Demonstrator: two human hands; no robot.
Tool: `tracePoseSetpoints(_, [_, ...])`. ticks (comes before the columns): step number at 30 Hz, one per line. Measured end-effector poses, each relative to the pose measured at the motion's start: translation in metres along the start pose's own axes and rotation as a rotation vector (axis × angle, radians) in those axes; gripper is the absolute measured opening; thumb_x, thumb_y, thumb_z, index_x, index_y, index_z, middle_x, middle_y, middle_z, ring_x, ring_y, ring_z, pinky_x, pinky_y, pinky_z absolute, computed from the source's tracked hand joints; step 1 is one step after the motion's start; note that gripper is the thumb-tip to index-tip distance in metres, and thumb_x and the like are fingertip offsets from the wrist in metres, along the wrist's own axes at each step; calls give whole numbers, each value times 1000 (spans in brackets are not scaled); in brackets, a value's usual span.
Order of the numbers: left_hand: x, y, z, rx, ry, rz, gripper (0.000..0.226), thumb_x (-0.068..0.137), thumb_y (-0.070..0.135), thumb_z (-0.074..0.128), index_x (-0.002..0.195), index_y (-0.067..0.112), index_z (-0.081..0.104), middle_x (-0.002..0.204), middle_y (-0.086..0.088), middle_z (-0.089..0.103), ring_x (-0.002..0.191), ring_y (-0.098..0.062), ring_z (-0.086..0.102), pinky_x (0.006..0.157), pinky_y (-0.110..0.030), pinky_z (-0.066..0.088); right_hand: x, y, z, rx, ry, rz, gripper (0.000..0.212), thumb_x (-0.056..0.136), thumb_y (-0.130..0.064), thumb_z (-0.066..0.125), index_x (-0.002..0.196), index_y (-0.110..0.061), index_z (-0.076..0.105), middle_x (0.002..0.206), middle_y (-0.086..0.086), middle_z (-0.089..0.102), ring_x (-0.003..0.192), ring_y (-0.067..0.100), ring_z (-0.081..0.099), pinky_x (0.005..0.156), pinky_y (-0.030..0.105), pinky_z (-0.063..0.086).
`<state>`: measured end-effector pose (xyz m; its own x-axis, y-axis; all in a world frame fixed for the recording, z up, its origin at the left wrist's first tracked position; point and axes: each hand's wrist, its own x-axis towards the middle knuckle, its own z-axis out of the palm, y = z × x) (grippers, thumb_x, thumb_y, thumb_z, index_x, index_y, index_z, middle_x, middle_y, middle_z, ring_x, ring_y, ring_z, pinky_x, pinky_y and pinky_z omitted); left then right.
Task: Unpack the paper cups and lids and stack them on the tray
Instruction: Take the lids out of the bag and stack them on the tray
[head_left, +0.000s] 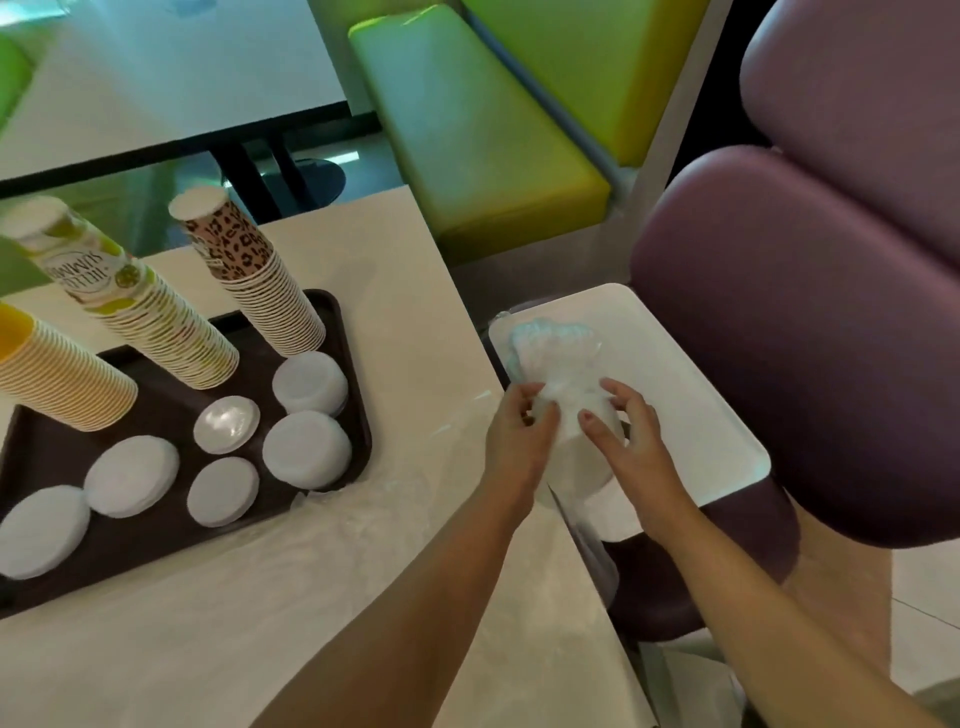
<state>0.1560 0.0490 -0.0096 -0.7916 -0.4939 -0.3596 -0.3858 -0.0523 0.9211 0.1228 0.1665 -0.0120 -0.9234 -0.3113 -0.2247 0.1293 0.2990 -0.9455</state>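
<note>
Head view looks down at a pale table with a dark brown tray on it. Three tall stacks of paper cups stand on the far part of the tray: a yellow stack at the left edge, a stack with lemon pictures next to it, and a spotted stack at the far right corner. In front of the cups, on the near part of the tray, sit seven low piles of white lids.

To the right of the tray, past the table's edge, a white tray rests on a purple seat. Over the white tray, both hands hold a clear plastic bag of lids. The left hand has its fingers curled round the bag's left side. The right hand pinches the bag's right side, with the thumb in front and the other fingers bent behind. The bag's bunched top points away from the person.

Some crinkled clear plastic lies on the table between the brown tray and the hands. A green bench stands behind the table.
</note>
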Motion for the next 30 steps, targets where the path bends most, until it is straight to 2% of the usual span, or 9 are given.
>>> tracePoseSetpoints(4, [-30, 12, -45, 56, 112, 205, 10, 96, 26, 53, 103, 20, 57, 106, 3, 63, 93, -15, 60, 84, -32, 55, -24, -27, 30, 27, -32, -80, 60, 79, -45, 62, 134, -36, 38, 134, -3, 36, 117, 13, 45, 80, 18, 48])
tracePoseSetpoints(8, [-54, 10, -91, 153, 163, 411, 4, 95, 23, 53, 93, 21, 56, 94, 3, 61, 84, -15, 58, 75, -36, 52, -52, -46, 67, 55, -198, -63, 80, 66, -57, 63, 137, -40, 32, 139, -9, 37, 123, 12, 44, 100, 32, 45])
tracePoseSetpoints(12, [-77, 2, -141, 375, 224, 550, 10, 96, 22, 50, 97, 15, 57, 97, 1, 55, 86, -13, 54, 76, -34, 49, -77, -61, 106, -28, -358, -32, 89, 67, -54, 67, 143, -35, 25, 136, -12, 41, 123, 12, 44, 100, 31, 43])
tracePoseSetpoints(15, [-93, 1, -182, 514, 268, 624, 25, 95, 31, 45, 93, 10, 60, 99, 2, 53, 89, -17, 53, 76, -29, 46, -96, -72, 132, -117, -444, -56, 83, 75, -46, 71, 143, -32, 26, 135, -11, 39, 123, 13, 43, 103, 36, 42])
tracePoseSetpoints(18, [-108, 4, -219, 625, 370, 631, 40, 93, 42, 38, 81, 11, 61, 84, 2, 54, 78, -18, 52, 70, -32, 43, -115, -75, 157, -213, -454, -122, 67, 83, -39, 67, 138, -35, 29, 129, -12, 36, 117, 8, 40, 98, 27, 40])
tracePoseSetpoints(21, [-122, 10, -251, 696, 444, 577, 33, 96, 35, 45, 73, 15, 58, 66, 6, 51, 67, -19, 51, 70, -42, 44, -131, -73, 178, -201, -389, -208, 49, 82, -40, 68, 125, -31, 46, 125, -10, 48, 113, 9, 48, 93, 24, 45])
tracePoseSetpoints(24, [-134, 17, -277, 721, 466, 503, 28, 97, 31, 49, 72, 20, 54, 62, 4, 52, 66, -19, 52, 78, -48, 46, -145, -73, 194, -203, -332, -350, 29, 81, -36, 70, 106, -32, 56, 104, -10, 62, 96, -1, 57, 77, 4, 40])
tracePoseSetpoints(27, [-140, 21, -300, 737, 483, 446, 29, 97, 34, 46, 82, 16, 63, 67, 0, 58, 73, -22, 57, 84, -50, 46, -157, -75, 208, -137, -324, -424, 15, 84, -32, 68, 98, -32, 63, 78, -8, 66, 79, 1, 63, 71, 7, 45])
tracePoseSetpoints(30, [-147, 22, -317, 742, 441, 432, 30, 98, 34, 46, 78, 17, 60, 58, 7, 49, 63, -14, 51, 85, -47, 46, -162, -82, 220, -84, -235, -495, 19, 85, -25, 68, 100, -34, 60, 79, -7, 63, 80, 3, 61, 74, 9, 46])
